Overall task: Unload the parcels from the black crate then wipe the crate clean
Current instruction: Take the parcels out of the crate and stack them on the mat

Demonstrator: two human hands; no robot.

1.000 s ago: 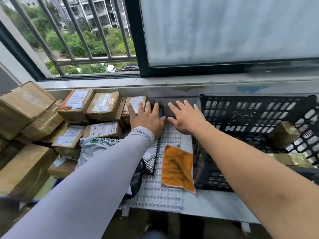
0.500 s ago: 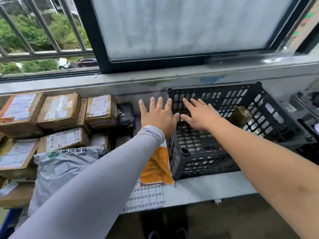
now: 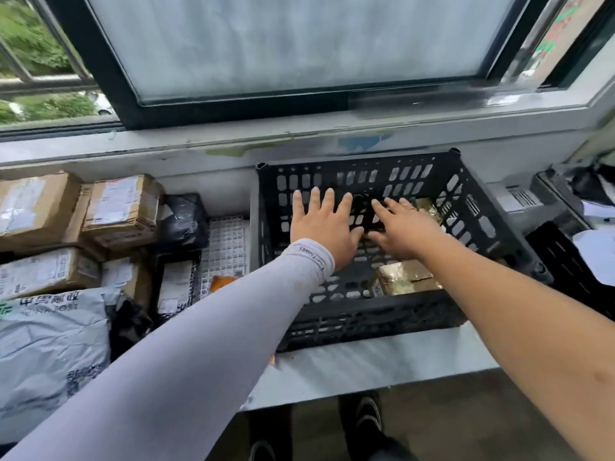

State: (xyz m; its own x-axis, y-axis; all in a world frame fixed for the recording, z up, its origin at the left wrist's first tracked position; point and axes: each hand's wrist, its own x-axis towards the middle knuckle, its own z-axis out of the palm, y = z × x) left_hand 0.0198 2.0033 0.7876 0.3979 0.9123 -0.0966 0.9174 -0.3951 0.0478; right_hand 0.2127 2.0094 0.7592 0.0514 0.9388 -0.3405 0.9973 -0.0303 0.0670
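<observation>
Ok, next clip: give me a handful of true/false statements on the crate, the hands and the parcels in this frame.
1. Both hands are over the black crate, fingers spread. True: left hand and right hand hold nothing.
2. The crate is empty. False: a gold-wrapped parcel lies at its near side, another by the right hand.
3. The orange cloth lies inside the crate. False: it is outside, to its left.
4. Cardboard parcels sit left of the crate. True.
</observation>
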